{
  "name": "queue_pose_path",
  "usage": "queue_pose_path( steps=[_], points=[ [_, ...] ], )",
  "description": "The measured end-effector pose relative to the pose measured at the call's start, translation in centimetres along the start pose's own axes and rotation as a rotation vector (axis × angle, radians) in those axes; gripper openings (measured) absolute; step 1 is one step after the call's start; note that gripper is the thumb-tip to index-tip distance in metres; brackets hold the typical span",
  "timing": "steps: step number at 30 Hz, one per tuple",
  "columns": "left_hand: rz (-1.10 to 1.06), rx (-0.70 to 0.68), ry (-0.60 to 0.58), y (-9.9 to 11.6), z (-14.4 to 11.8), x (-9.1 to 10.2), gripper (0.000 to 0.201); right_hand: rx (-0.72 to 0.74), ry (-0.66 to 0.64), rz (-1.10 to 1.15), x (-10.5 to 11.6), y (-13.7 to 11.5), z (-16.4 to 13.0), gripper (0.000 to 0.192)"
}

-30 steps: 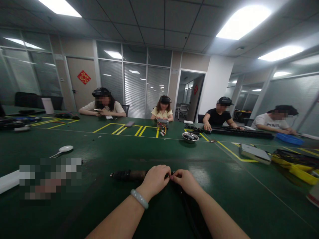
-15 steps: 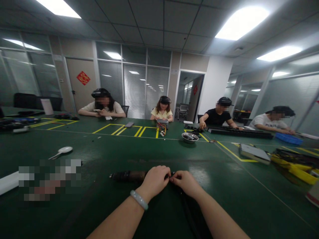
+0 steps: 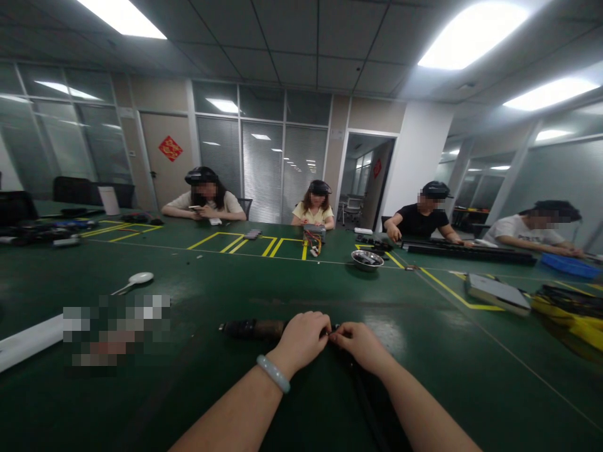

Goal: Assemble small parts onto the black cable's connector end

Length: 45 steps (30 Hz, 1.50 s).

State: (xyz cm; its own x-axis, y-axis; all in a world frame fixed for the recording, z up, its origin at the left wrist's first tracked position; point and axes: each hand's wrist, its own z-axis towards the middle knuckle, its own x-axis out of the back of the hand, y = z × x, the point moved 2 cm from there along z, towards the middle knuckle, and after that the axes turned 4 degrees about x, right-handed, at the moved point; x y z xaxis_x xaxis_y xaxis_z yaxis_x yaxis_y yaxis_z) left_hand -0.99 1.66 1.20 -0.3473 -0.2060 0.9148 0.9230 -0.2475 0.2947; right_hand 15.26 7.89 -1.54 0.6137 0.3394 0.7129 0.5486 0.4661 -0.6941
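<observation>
My left hand [image 3: 301, 337] curls over the right end of a dark rod-like tool [image 3: 254, 329] lying on the green table [image 3: 198, 389]; my right hand [image 3: 360, 344] meets it, fingertips pinching something small at the join, too small to name; I judge I am fitting a part; next calls for a steady pinch. A metal bowl [image 3: 367, 259] sits at twelve o'clock, well apart.

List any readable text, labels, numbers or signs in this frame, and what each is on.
No text reads clearly anywhere.
Red diamond sign on the far door: one gold character, too blurred to read.
Second red sign by the open doorway: too small to read.
Pixelated patch on the green table: nothing legible.
Dark cylindrical tool under the left hand and right hand: no visible marking.
</observation>
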Motion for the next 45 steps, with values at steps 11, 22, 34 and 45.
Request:
queue_pose_path(
  steps=[11,22,34,45],
  points=[
    [-0.006,0.000,0.003,-0.26,0.02,-0.17,0.008,0.024,0.008,-0.042,0.01,-0.08,0.14,0.037],
    [-0.015,-0.009,0.011,-0.44,0.12,-0.32,0.008,0.016,-0.004,-0.041,0.08,-0.07,0.16,0.032],
    [-0.015,-0.022,0.025,-0.32,0.04,-0.21,0.008,0.065,-0.004,-0.021,0.26,-0.24,0.03,0.027],
    [-0.006,-0.005,0.017,-0.32,0.10,-0.20,0.008,0.042,-0.023,-0.020,0.17,0.11,0.17,0.027]
  ],
)
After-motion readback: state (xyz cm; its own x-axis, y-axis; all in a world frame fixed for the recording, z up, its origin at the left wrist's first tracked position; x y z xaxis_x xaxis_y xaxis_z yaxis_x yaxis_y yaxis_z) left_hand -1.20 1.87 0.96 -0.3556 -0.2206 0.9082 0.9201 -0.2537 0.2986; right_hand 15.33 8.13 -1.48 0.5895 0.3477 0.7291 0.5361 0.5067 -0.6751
